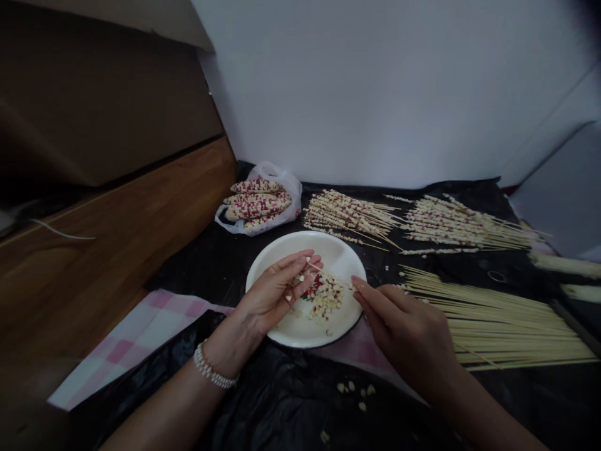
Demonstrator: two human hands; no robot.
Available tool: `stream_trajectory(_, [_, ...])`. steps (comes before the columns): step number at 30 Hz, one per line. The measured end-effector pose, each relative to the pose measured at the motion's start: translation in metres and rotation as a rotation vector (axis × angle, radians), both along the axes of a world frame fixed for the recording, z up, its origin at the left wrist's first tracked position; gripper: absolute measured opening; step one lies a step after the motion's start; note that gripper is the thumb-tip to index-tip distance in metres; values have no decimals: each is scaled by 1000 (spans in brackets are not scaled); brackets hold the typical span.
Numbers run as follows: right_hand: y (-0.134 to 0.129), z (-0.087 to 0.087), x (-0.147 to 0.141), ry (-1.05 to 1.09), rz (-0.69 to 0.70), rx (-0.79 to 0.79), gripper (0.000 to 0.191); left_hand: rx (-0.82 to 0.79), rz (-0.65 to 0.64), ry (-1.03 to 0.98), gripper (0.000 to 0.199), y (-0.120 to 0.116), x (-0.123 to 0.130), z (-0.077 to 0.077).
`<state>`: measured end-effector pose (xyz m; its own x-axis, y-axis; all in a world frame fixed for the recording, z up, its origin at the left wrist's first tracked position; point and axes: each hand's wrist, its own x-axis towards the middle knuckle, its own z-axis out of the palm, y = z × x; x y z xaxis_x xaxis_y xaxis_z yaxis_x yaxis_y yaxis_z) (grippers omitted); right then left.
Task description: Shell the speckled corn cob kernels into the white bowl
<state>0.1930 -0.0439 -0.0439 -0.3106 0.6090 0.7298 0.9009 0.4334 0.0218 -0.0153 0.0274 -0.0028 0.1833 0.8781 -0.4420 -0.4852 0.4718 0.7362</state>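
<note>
My right hand [408,322] is pinching a thin pale wooden skewer [323,269] that, slipping, could prick my left hand [272,288], holding cream corn kernels [308,259].

Left of the round white basin [345,250], black plastic sheeting [200,263] leaves passage. Pale slender wooden skewers [507,319] obstruct the right.

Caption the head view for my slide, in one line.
A thin skewer runs from the right hand to the left hand above a white bowl of loose corn kernels.
</note>
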Motion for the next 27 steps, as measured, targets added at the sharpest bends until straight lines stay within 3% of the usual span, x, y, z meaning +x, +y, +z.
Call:
stream_trajectory(13, [-1, 3, -1, 6, -60, -3, 25, 3, -24, -54, 25, 0, 1, 1])
stream_trajectory(27, [0, 0, 3, -19, -17, 9, 29, -17, -6, -63, 19, 3, -1, -3])
